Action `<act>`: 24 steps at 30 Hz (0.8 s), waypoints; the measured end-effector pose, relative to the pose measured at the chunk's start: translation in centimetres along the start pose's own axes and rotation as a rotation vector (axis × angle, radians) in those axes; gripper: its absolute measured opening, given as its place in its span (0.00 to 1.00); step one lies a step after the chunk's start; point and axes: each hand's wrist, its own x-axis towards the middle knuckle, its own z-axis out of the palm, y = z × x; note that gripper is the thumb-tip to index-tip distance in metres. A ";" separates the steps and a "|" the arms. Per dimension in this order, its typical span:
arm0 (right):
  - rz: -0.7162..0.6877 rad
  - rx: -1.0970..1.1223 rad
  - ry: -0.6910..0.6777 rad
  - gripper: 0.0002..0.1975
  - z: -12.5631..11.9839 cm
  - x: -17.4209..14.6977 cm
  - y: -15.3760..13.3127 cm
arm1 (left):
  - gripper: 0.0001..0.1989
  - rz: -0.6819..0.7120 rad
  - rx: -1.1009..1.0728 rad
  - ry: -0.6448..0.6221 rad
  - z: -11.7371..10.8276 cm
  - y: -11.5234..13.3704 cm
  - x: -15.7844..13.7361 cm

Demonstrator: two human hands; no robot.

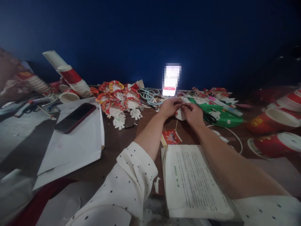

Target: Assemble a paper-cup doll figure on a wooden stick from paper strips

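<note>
My left hand [171,107] and my right hand [193,115] meet over the table, fingertips close together. Between them is a small white paper piece [180,115], its lower part hanging below the fingers. Both hands appear to pinch it; its upper edge is hidden by the fingers. Just below lies a red printed paper piece [171,137] with a thin stick [176,125] by its top edge. An open printed book [195,182] rests nearer to me, under my right forearm. Behind the hands a lit phone [170,89] stands upright, its screen mostly blurred out.
Cut red-and-white paper pieces [118,105] pile up left of the hands, beside a pale blue cable [149,95]. A dark phone [75,117] lies on white sheets [77,153]. Paper cups [75,80] lean at the back left; more red cups [274,121] stand right. Green paper [225,117] lies right.
</note>
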 end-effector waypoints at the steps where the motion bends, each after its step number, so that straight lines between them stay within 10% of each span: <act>1: 0.001 -0.003 0.001 0.18 0.0 0.0 0.0 | 0.10 0.006 0.001 -0.001 0.0 -0.1 0.0; 24: 0.001 0.008 0.012 0.19 -0.1 -0.1 0.0 | 0.10 -0.090 -0.051 -0.015 -0.3 0.4 -0.1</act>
